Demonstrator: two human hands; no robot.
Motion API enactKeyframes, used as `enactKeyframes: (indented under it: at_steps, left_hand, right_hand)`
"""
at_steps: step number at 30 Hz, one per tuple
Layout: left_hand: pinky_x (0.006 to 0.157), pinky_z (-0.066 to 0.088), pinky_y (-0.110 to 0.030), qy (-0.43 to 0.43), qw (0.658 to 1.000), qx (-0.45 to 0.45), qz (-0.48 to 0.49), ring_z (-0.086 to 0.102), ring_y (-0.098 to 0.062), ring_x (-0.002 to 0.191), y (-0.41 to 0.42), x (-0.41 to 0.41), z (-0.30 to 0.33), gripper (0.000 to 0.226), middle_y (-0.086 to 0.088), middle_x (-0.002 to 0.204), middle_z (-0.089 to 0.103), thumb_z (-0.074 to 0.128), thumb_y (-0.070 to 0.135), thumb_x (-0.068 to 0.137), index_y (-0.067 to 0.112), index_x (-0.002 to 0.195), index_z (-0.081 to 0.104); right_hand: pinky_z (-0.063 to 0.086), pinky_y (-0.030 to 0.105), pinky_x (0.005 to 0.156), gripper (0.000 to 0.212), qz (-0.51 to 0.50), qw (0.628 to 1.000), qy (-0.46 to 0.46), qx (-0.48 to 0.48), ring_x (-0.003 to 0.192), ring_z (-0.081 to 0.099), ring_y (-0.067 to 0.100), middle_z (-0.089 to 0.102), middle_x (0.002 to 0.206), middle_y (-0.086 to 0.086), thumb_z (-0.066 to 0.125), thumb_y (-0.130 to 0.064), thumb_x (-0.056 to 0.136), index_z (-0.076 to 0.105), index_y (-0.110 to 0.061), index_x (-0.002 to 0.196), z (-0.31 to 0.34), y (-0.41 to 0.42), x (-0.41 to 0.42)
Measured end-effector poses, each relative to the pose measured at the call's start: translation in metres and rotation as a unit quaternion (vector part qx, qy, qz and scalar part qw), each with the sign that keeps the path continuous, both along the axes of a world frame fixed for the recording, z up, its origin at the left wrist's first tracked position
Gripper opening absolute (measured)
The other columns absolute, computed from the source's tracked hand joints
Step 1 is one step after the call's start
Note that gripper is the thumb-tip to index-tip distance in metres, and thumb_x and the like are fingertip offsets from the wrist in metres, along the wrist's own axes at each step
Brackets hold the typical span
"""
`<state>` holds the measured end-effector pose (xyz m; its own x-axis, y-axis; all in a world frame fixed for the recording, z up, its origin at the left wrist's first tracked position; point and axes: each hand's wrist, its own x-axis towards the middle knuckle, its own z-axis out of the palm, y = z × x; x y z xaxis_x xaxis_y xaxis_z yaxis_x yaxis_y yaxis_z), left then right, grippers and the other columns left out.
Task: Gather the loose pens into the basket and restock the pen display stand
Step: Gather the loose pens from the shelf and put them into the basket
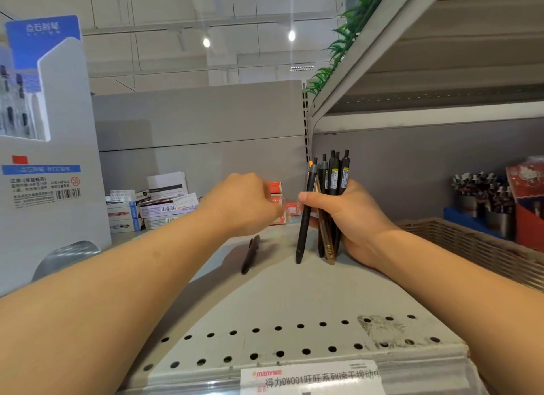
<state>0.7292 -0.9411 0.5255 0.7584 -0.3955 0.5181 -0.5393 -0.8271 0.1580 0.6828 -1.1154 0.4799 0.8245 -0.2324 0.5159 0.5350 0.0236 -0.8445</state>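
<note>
Grip of right hand [350, 218] clamps upright pens [329, 206]; left hand [244, 203] blurred, seemingly curled, empty.

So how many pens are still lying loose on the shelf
1. A single dark pen lies flat on the shelf, below the left hand. The others are bunched upright in the right hand. More may be hidden behind the arms.

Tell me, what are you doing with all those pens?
A person is tidying pens on a shop shelf. The right hand grips a bunch of black pens upright, tips resting on the shelf. The left hand hovers with curled fingers above one loose pen lying flat. A wicker basket sits to the right, and the white pen display stand is on the left.
</note>
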Motion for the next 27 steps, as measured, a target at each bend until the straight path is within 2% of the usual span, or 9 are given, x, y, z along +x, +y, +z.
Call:
enactKeyframes:
  at_steps: [6, 8, 10, 13, 16, 18, 20, 24, 27]
  left_hand:
    - [0.075, 0.062, -0.033, 0.144, 0.969, 0.188, 0.066, 0.071, -0.018, 0.077, 0.008, 0.007, -0.012, 0.044, 0.002, 0.088, 0.073, 0.058, 0.060, 0.084, 0.030, 0.115, 0.068]
    - [0.078, 0.062, -0.034, 0.147, 0.968, 0.195, 0.061, 0.071, -0.018, 0.078, 0.003, 0.006, -0.012, 0.040, 0.000, 0.087, 0.073, 0.061, 0.054, 0.085, 0.025, 0.110, 0.070]
    - [0.075, 0.060, -0.030, 0.147, 0.968, 0.194, 0.055, 0.067, -0.017, 0.071, 0.000, 0.004, -0.010, 0.026, 0.000, 0.078, 0.070, 0.064, 0.045, 0.087, 0.019, 0.089, 0.070]
    - [0.062, 0.055, -0.029, 0.132, 0.976, 0.166, 0.048, 0.061, -0.016, 0.060, -0.001, -0.001, -0.007, 0.026, 0.001, 0.064, 0.064, 0.065, 0.038, 0.087, 0.017, 0.073, 0.065]
    - [0.060, 0.060, -0.032, 0.122, 0.992, 0.031, -0.017, 0.065, -0.017, 0.055, 0.001, -0.004, -0.002, 0.024, -0.003, 0.067, 0.072, 0.064, 0.032, 0.088, 0.012, 0.076, 0.067]
    - [0.047, 0.054, -0.023, 0.137, 0.982, -0.087, -0.091, 0.069, -0.013, 0.052, 0.000, -0.007, 0.002, 0.019, 0.001, 0.062, 0.073, 0.062, 0.027, 0.092, 0.010, 0.085, 0.067]
    - [0.046, 0.051, -0.019, 0.145, 0.966, -0.145, -0.155, 0.070, -0.010, 0.054, -0.002, -0.012, 0.003, 0.013, 0.005, 0.063, 0.073, 0.060, 0.025, 0.096, 0.014, 0.090, 0.063]
    - [0.055, 0.055, -0.023, 0.136, 0.961, -0.128, -0.206, 0.073, -0.009, 0.064, -0.005, -0.015, 0.001, 0.009, 0.003, 0.076, 0.075, 0.059, 0.030, 0.099, 0.023, 0.094, 0.061]
    - [0.056, 0.056, -0.021, 0.130, 0.963, -0.097, -0.217, 0.073, -0.006, 0.067, -0.007, -0.015, -0.001, 0.008, 0.008, 0.076, 0.074, 0.060, 0.032, 0.099, 0.027, 0.093, 0.061]
  right_hand:
    - [0.060, 0.026, 0.063, 0.034, -0.006, 1.000, 0.010, 0.002, 0.077, 0.077, 0.013, 0.076, 0.072, -0.008, 0.078, -0.010, 0.086, 0.060, -0.011, 0.115, 0.000, -0.001, 0.000]
    - [0.061, 0.028, 0.066, 0.035, -0.010, 1.000, 0.008, 0.000, 0.082, 0.078, 0.014, 0.077, 0.077, -0.007, 0.078, -0.010, 0.086, 0.060, -0.012, 0.117, -0.001, -0.001, 0.001]
    - [0.061, 0.028, 0.066, 0.034, -0.012, 1.000, 0.009, -0.001, 0.084, 0.078, 0.015, 0.078, 0.082, -0.003, 0.077, -0.010, 0.087, 0.060, -0.014, 0.116, 0.000, -0.001, 0.001]
    - [0.060, 0.027, 0.064, 0.026, -0.010, 1.000, 0.015, 0.004, 0.077, 0.077, 0.013, 0.077, 0.078, -0.003, 0.076, -0.008, 0.087, 0.062, -0.013, 0.108, 0.000, -0.003, 0.000]
    - [0.059, 0.027, 0.061, 0.015, -0.007, 1.000, 0.019, 0.005, 0.069, 0.075, 0.014, 0.075, 0.068, -0.004, 0.076, -0.007, 0.087, 0.066, -0.012, 0.096, 0.002, -0.002, -0.003]
    - [0.062, 0.035, 0.071, 0.009, -0.015, 1.000, 0.022, 0.002, 0.079, 0.076, 0.022, 0.075, 0.075, 0.004, 0.077, -0.011, 0.087, 0.068, -0.012, 0.092, 0.001, -0.002, -0.003]
    - [0.061, 0.045, 0.086, 0.010, -0.029, 0.999, 0.029, 0.000, 0.093, 0.075, 0.032, 0.076, 0.092, 0.016, 0.076, -0.015, 0.089, 0.069, -0.012, 0.094, 0.002, 0.000, -0.004]
    - [0.061, 0.047, 0.088, 0.003, -0.018, 1.000, 0.020, -0.008, 0.095, 0.074, 0.034, 0.077, 0.095, 0.016, 0.070, -0.017, 0.095, 0.071, -0.014, 0.095, 0.001, 0.002, -0.006]
    - [0.060, 0.041, 0.080, 0.013, 0.004, 1.000, 0.015, -0.019, 0.088, 0.077, 0.024, 0.079, 0.092, 0.007, 0.071, -0.025, 0.094, 0.070, -0.017, 0.105, 0.001, 0.003, -0.007]
